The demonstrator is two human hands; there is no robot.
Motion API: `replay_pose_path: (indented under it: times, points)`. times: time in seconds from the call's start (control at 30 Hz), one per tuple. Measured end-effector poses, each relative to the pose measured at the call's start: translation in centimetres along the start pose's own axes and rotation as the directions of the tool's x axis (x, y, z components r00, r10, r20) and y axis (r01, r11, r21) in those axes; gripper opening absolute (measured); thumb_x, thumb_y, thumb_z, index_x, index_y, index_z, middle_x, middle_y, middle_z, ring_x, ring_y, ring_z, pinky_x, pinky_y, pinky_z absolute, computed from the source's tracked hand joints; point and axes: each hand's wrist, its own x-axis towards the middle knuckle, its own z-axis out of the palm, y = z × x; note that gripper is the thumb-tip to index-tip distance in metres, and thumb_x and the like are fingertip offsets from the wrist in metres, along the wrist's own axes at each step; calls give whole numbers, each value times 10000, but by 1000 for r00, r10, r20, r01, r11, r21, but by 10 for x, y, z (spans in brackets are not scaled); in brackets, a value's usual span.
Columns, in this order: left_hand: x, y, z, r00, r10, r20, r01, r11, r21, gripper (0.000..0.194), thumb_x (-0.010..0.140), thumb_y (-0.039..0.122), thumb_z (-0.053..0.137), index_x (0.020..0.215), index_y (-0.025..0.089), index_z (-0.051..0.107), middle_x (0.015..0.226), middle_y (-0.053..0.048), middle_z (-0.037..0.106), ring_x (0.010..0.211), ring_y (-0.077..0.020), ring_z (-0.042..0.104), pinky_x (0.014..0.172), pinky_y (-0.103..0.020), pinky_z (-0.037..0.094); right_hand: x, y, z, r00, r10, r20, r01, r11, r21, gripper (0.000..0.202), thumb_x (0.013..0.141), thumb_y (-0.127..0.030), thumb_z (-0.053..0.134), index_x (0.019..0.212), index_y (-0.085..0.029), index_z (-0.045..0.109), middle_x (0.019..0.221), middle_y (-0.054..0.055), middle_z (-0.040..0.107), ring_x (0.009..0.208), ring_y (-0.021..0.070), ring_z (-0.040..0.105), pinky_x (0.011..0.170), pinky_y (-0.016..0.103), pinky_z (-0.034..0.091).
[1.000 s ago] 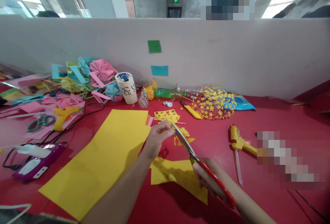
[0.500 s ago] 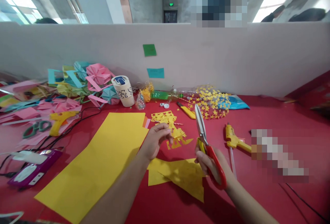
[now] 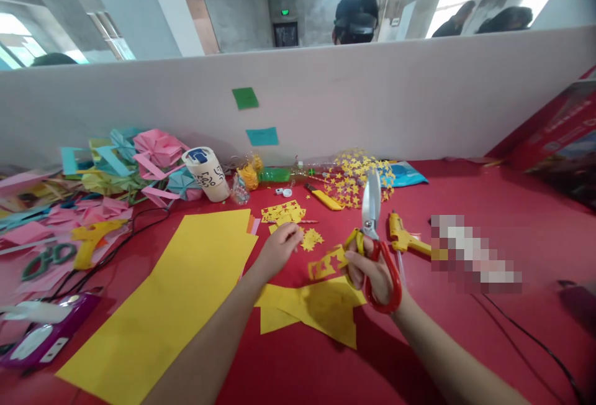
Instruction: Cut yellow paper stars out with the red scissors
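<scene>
Two glue guns (image 3: 403, 237), one cup (image 3: 206, 175), one cutter (image 3: 326, 197) and green scissors (image 3: 49, 260) lie or stand on the surface (image 3: 447, 330). The right hand (image 3: 376, 273) grips one pair of red scissors (image 3: 371, 206), blades together, and pinches one star-cut strip (image 3: 326, 264) above yellow paper (image 3: 326, 305). The left hand (image 3: 279, 250) is loosely curled; whether it holds anything, I cannot tell.

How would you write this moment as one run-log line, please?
left hand: near yellow paper stars | right hand: scissors, yellow strip with star cutouts | nearby: glue gun, utility knife
</scene>
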Motion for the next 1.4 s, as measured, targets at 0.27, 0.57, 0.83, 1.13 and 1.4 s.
replay_pose_path:
  times: [0.27,0.57,0.83,1.13,1.4]
  points:
    - [20,-24,13,994,-11,111,-20,961,276,264,788,311,469,558,186,430,697,-17,472,654,-164,465,595,-281,326,3,-1,3,999,-21,33,15,981,192,177,806,-250,584,680,-206,468,360,-116,411,286,53,363,453,219,428]
    - [24,-29,11,992,-105,73,82,959,271,152,776,281,493,744,173,596,885,-71,586,778,-194,548,672,-295,398,-2,10,1,996,-15,86,-4,975,221,111,828,-239,593,766,-208,505,370,-116,446,300,55,381,458,206,411]
    - [-11,12,8,933,15,359,61,978,-198,470,698,460,649,1085,204,578,1039,-73,604,896,-202,550,718,-279,427,4,8,6,998,-15,54,2,970,242,187,815,-290,598,687,-207,490,349,-110,416,291,65,367,413,213,379]
    - [20,-19,-28,989,-89,-120,111,974,198,190,747,337,543,645,177,532,613,5,523,611,-154,485,561,-250,348,11,24,-2,993,27,-116,-20,998,60,467,855,-375,560,450,-207,400,328,-68,386,311,85,379,383,222,323]
    - [51,-45,-47,969,-91,-228,166,927,336,502,746,284,556,1231,170,486,1225,-127,562,979,-237,579,798,-319,434,13,37,-8,989,30,-145,-40,997,-64,430,855,-367,573,482,-204,434,327,-67,416,331,95,413,434,223,379]
